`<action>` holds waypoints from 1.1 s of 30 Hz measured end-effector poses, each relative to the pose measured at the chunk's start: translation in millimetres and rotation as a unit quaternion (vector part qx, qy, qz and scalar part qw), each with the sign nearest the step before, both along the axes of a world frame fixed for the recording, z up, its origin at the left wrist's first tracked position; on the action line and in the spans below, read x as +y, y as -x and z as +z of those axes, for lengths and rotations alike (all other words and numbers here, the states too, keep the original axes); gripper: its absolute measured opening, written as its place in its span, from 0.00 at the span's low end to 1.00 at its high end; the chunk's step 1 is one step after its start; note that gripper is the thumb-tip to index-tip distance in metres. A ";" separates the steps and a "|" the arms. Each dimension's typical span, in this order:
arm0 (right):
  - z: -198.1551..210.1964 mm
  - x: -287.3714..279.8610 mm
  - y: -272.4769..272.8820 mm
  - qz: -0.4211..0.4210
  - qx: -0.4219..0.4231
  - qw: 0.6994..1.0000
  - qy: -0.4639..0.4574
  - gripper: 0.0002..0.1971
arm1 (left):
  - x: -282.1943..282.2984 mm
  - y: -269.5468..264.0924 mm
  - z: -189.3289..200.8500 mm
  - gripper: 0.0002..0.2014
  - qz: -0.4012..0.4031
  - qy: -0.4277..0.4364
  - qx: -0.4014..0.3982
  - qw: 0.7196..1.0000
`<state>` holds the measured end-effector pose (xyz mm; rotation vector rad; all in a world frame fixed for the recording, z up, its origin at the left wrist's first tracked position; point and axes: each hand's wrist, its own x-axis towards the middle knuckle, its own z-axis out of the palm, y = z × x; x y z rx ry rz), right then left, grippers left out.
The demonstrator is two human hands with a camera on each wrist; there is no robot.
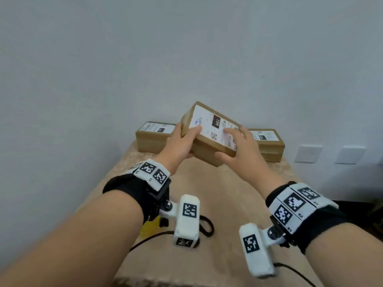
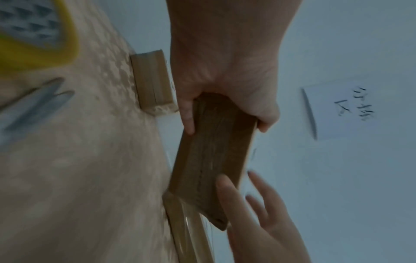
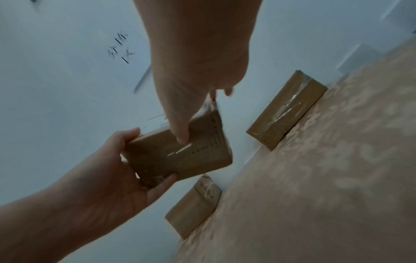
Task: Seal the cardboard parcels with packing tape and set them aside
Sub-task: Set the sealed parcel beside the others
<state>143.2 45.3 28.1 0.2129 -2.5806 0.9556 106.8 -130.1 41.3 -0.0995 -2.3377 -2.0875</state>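
**Cardboard parcel held above the surface**

Cardboard parcel [image 1: 209,133], label up, is hanging tilted in the air over the beige surface [image 1: 217,193]. The left hand [image 1: 180,143] is gripping its left end, fingers curled around it. The right hand [image 1: 238,148] is holding the right end, thumb beneath, fingers lying across the label. Two taped parcels [image 1: 153,137] [image 1: 267,143] are resting against the wall.

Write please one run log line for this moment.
left hand: grips parcel end | right hand: holds other end | parcel: lifted above table | two parcels at wall: resting
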 end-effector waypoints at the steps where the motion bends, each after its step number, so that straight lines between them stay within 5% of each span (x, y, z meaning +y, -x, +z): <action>1: 1.6 0.8 12.4 -0.006 -0.014 0.999 0.036 0.34 | -0.9 14.2 2.0 0.36 -0.002 -0.028 -0.015 0.999; 4: 5.4 -1.1 47.2 -0.016 -0.042 0.996 0.081 0.32 | 1.9 45.5 5.2 0.28 -0.006 -0.046 -0.061 0.997; 7: 4.2 -5.4 72.5 -0.029 -0.067 0.995 0.061 0.30 | 2.6 72.4 0.0 0.28 0.024 0.065 -0.070 0.995; 18: -2.1 -9.0 137.6 -0.077 -0.128 0.970 -0.190 0.19 | 0.2 139.1 -31.4 0.21 0.028 0.316 -0.018 0.948; 23: -20.7 -12.8 151.1 -0.114 -0.175 0.935 -0.286 0.34 | 2.0 147.7 -40.8 0.21 0.014 0.406 0.026 0.913; 28: -11.5 -42.8 163.2 -0.094 -0.090 0.963 -0.238 0.28 | -27.8 154.8 -25.5 0.09 0.083 0.345 0.110 0.929; 33: -3.2 -88.8 183.4 -0.027 -0.084 0.973 -0.212 0.22 | -81.1 171.6 -22.5 0.15 0.143 0.423 0.093 0.890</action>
